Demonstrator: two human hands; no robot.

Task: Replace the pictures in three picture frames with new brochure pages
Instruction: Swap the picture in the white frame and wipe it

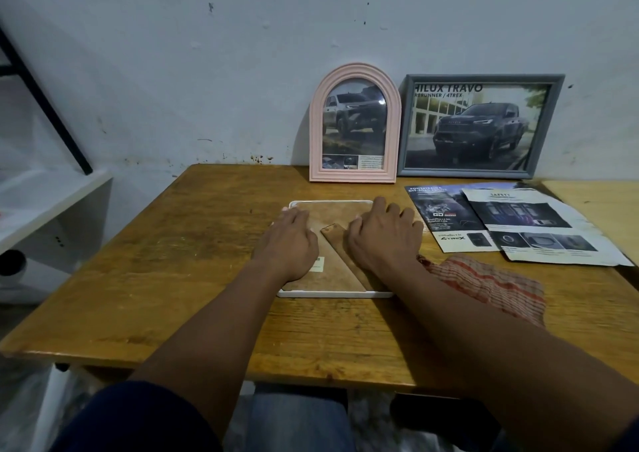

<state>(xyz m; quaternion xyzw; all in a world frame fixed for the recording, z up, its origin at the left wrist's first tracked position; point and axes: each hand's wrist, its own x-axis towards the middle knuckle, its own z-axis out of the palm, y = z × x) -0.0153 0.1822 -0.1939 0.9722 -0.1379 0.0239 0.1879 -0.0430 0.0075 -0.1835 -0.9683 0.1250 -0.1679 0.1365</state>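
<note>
A white-rimmed picture frame (332,293) lies face down in the middle of the wooden table, its brown backing board and folded stand up. My left hand (288,244) rests flat on the left half of the backing. My right hand (383,235) lies flat on the right half, beside the stand. A pink arched frame (355,175) and a grey rectangular frame (465,173), both holding truck pictures, lean against the wall behind. Two brochure pages (539,225) lie to the right of my hands.
A red-checked cloth (491,287) lies by my right forearm. The wooden table (193,254) stands against a white wall. A white shelf (45,202) sits to the left, and a second tabletop (601,206) adjoins at the far right.
</note>
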